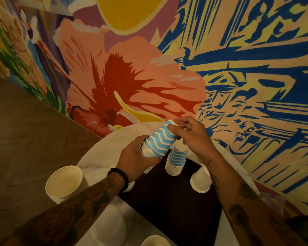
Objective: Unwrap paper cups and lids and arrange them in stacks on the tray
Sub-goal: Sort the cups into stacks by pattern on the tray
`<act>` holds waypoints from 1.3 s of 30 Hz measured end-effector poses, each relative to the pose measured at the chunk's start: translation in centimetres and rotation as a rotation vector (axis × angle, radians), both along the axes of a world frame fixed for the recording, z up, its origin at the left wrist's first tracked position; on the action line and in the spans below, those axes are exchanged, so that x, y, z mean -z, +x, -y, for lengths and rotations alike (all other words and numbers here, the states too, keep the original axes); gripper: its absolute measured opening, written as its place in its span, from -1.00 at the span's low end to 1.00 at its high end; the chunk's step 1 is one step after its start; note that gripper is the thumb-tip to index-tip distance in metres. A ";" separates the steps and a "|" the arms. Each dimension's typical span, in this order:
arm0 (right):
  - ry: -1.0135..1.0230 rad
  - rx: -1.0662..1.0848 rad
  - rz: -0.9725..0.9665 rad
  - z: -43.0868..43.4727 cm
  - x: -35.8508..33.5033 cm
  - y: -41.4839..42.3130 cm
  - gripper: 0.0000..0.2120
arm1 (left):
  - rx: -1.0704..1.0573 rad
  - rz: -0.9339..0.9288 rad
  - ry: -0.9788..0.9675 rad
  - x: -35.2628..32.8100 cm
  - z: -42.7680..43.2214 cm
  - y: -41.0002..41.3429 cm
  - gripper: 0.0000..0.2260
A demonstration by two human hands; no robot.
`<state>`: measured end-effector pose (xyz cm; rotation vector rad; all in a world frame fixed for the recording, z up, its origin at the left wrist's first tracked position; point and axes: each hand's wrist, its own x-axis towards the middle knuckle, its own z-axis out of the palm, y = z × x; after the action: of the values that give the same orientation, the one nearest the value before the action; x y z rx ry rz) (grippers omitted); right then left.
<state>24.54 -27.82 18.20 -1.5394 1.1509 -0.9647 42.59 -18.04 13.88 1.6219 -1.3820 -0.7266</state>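
While the left hand (132, 157) curls its fingers round the rim end of the blue zigzag cup stack (158, 141), held tilted above the far edge of the dark tray (167, 201), the right hand (190, 134) pinches the stack's base end with thumb and fingertips. Whether any wrap is on it cannot be told.

Likely best: keep the rims clamped and draw any film off along the stack's length, so the cups do not slide apart. Set-down spot looks to be on the tray beside the upturned blue stack (176, 160); avoid the white cup stack (200, 181) leaning at the tray's right edge.
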 end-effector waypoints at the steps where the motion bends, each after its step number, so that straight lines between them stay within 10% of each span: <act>1: -0.009 0.004 0.007 0.2 -0.2 0.0 -0.71 | -0.003 0.004 0.002 0.0 0.0 0.0 -0.40; 13: -0.222 0.363 -0.067 2.2 0.4 -2.7 -0.64 | -0.179 -0.022 0.120 1.5 0.3 1.5 -0.43; 31: -0.162 0.093 -0.719 1.8 8.0 -3.0 -0.59 | -0.194 -0.084 0.118 1.4 0.2 2.0 -0.50; 39: -0.039 0.175 -0.232 1.0 3.1 -1.5 -0.70 | -0.165 -0.060 0.107 1.2 0.1 1.6 -0.46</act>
<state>23.08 -28.86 15.09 -1.6342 1.4576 -0.9458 44.19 -18.13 12.73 1.7599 -1.1683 -0.7560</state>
